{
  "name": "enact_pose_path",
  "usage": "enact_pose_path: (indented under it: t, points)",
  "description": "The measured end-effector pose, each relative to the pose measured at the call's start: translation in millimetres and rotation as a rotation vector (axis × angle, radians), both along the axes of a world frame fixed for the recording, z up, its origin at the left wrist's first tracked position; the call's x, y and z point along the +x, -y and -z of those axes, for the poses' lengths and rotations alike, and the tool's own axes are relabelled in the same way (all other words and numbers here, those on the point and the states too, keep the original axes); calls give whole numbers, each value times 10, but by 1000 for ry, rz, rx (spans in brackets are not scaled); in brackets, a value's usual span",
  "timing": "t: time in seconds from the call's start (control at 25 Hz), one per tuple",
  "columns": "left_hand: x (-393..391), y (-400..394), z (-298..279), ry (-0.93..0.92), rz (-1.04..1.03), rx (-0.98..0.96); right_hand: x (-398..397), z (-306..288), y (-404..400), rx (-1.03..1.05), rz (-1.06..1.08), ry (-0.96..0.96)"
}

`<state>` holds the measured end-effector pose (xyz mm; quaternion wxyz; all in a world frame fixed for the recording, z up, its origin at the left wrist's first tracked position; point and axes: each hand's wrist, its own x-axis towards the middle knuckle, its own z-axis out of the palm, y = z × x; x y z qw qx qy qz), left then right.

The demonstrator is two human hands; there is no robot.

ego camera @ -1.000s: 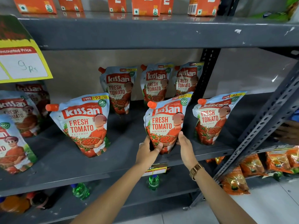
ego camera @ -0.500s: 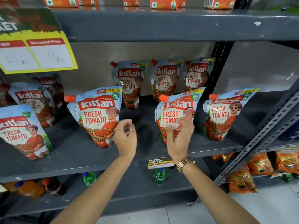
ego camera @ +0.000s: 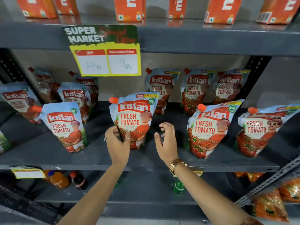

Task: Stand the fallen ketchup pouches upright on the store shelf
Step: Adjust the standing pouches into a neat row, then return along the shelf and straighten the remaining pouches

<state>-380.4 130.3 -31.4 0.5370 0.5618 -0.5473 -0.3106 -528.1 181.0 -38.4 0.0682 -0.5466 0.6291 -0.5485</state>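
Several Kissan ketchup pouches stand on the grey middle shelf [ego camera: 48, 158]. My left hand [ego camera: 117, 142] grips the lower left side of the centre front pouch [ego camera: 136, 117], which stands upright with its orange cap at top left. My right hand [ego camera: 165, 142] hovers just right of that pouch, fingers curled and apart, holding nothing. Front-row pouches stand to the right [ego camera: 209, 129], at the far right [ego camera: 259, 129] and to the left [ego camera: 65, 127]. Three more pouches stand along the back wall, the middle one [ego camera: 195, 90] among them. Further pouches crowd the back left [ego camera: 76, 96].
A yellow and green price sign [ego camera: 105, 51] hangs from the upper shelf edge. Orange cartons [ego camera: 128, 8] line the top shelf. Drink bottles [ego camera: 60, 179] lie on the lower shelf, and orange snack bags [ego camera: 272, 205] sit at lower right beside a slotted steel upright [ego camera: 267, 181].
Both hands left the pouch now at the right and moved left. My left hand took hold of the centre pouch. The camera view shifted left and nearer.
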Motion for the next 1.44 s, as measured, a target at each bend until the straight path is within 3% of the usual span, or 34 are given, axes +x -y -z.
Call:
enact_pose_path:
  t: [0.12, 0.24, 0.56, 0.96, 1.08, 1.2, 1.32, 1.44]
  points:
    - [30, 11, 66, -36, 197, 114, 101, 45, 88, 317, -166, 89]
    - [70, -11, 74, 37, 362, 194, 214, 99, 166, 443, -258, 181]
    - [-78, -205, 114, 143, 426, 197, 6, 200, -92, 353, -148, 56]
    - [-400, -523, 152, 160, 446, 209, -263, 309, -491, 295, -59, 84]
    - [-411, -553, 82, 114, 483, 250, -196, 272, -575, 81, 102, 13]
    - [-283, -523, 36, -104, 325, 285, -69, 205, -588, -128, -19, 1]
    - [34, -391, 22, -251, 21, 230, 139, 123, -507, -151, -153, 150]
    - [435, -293, -73, -277, -169, 163, 398, 82, -371, -89, -286, 207]
